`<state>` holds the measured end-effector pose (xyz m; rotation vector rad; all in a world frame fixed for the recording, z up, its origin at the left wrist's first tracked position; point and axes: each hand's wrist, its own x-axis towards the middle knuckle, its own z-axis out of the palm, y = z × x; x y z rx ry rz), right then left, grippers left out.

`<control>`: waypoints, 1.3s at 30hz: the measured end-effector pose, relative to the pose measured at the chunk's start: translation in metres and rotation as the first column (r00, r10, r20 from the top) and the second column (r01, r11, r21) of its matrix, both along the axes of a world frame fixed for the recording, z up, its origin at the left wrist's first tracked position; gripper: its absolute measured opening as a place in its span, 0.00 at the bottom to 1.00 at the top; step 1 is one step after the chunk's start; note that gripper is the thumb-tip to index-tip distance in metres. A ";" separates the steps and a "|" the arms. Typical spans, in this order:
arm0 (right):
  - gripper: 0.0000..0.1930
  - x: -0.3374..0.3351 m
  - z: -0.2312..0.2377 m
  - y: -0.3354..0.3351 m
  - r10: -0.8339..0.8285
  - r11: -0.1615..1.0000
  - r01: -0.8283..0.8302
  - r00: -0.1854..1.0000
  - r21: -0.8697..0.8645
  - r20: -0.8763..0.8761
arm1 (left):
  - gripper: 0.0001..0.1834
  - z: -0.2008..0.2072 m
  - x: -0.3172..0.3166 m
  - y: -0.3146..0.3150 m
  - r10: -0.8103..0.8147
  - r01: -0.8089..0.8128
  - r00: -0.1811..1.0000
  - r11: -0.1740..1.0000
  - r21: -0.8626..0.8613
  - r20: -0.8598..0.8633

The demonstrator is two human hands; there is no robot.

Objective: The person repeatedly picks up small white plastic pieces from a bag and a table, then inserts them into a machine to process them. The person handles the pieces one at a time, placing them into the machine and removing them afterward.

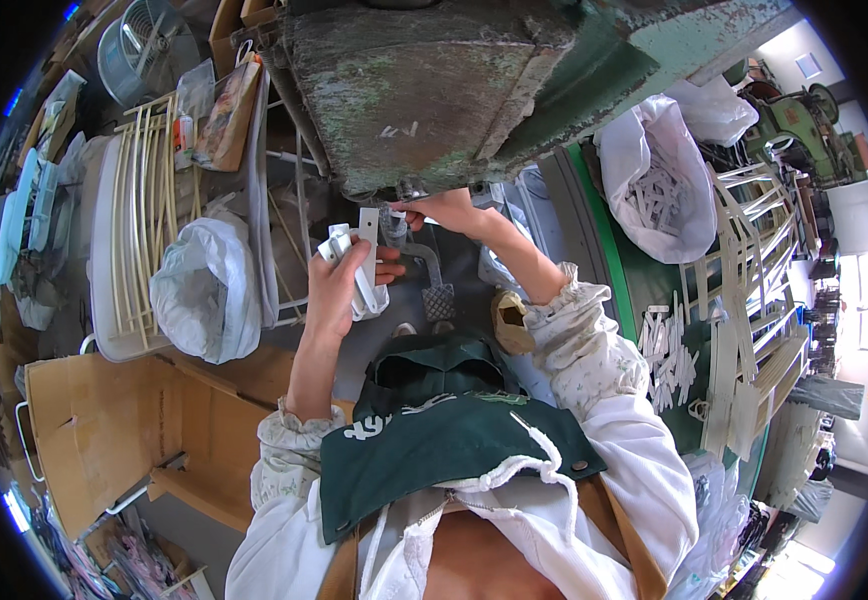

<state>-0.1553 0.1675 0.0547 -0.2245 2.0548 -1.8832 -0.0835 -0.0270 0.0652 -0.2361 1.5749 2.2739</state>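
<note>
Several flat white strips (368,240) are gripped in my left hand (339,283), some upright and others bent or stacked against the palm. Just right of them, my right hand (444,212) reaches under the front of a worn green machine (424,100). Its fingers are pinched together by the machine's lower working part; a small pale bit shows at the fingertips, too hidden to name. Below both hands a metal foot pedal (439,300) hangs on a curved arm.
To the right, a white sack (699,235) holds many small metal strips, and loose strips (666,365) lie on a green surface beside long slats (744,360). On the left are a white bag (209,290), pale rods (144,220) and an open cardboard box (104,430).
</note>
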 end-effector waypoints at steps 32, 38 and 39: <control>0.12 0.056 0.007 0.020 0.049 0.994 -0.057 0.995 0.093 0.086 | 0.09 -0.002 -0.015 -0.004 -0.046 -0.013 0.986 0.936 -0.353 -0.158; 0.12 0.065 0.011 0.017 -0.004 1.000 0.001 0.995 0.027 0.103 | 0.09 -0.006 -0.016 -0.006 -0.050 0.000 0.990 0.934 -0.358 -0.129; 0.12 0.063 0.012 0.017 0.000 0.999 -0.003 0.993 0.033 0.114 | 0.09 -0.005 -0.018 -0.005 -0.047 0.000 0.991 0.938 -0.348 -0.126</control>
